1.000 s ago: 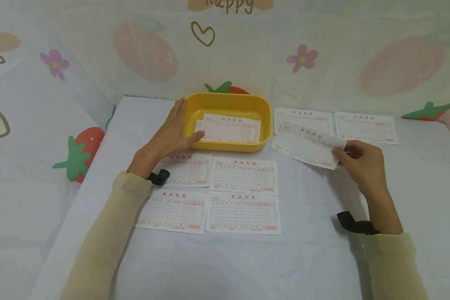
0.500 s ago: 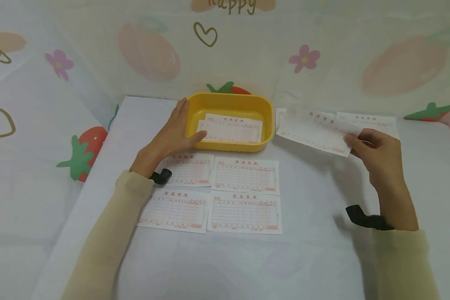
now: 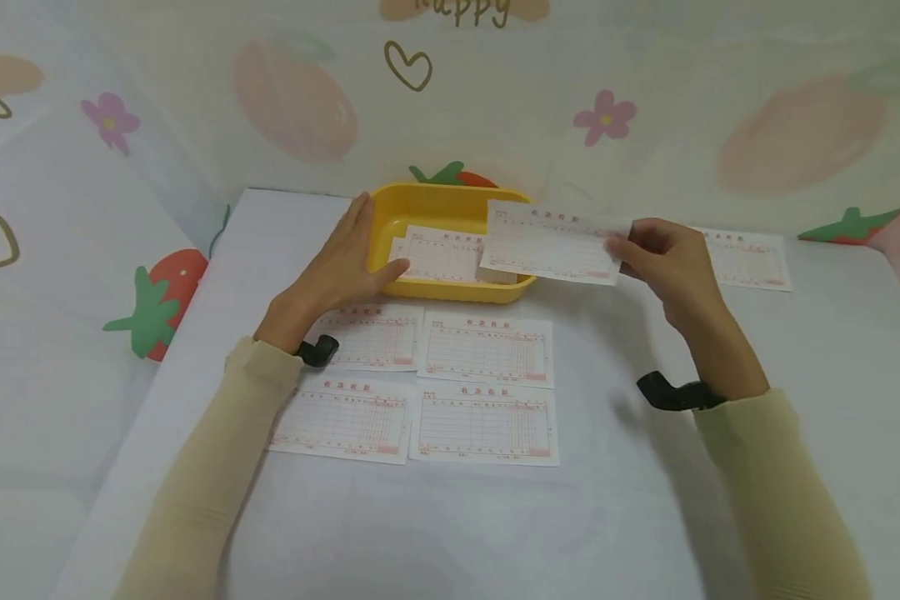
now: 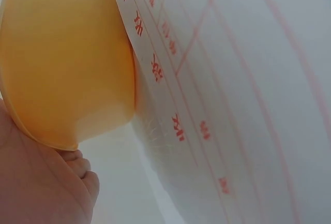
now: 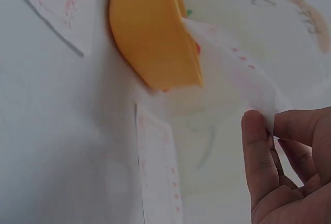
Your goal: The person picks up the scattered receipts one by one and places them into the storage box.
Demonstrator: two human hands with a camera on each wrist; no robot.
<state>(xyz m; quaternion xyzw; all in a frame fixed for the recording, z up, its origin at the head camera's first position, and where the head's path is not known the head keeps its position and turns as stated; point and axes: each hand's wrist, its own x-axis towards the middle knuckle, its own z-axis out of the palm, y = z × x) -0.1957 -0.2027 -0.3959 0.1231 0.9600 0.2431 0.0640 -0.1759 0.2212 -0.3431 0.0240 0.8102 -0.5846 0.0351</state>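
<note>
My left hand (image 3: 337, 262) holds the left end of a yellow plastic basket (image 3: 457, 292), its thumb over the front rim and fingers along the left wall. Printed receipt slips (image 3: 442, 254) lie inside. My right hand (image 3: 667, 258) pinches the right edge of another receipt slip (image 3: 551, 242) between thumb and fingers. That slip is raised, its left part over the basket's right end, hiding some of the contents. In the right wrist view, the held slip (image 5: 227, 48) bends away from the pinching fingers. The left wrist view shows a slip (image 4: 207, 79) at close range beside the basket wall (image 4: 77, 43).
Several receipt slips (image 3: 487, 425) lie in two rows on the white table (image 3: 450, 525) before the basket. One slip (image 3: 750, 258) lies back right. Anything beneath the raised slip is hidden in the head view. A patterned cloth (image 3: 667, 100) hangs behind the table.
My right hand has lifted the slip and, over the last half second, carried it left until it overlaps the basket. The left hand stays on the basket.
</note>
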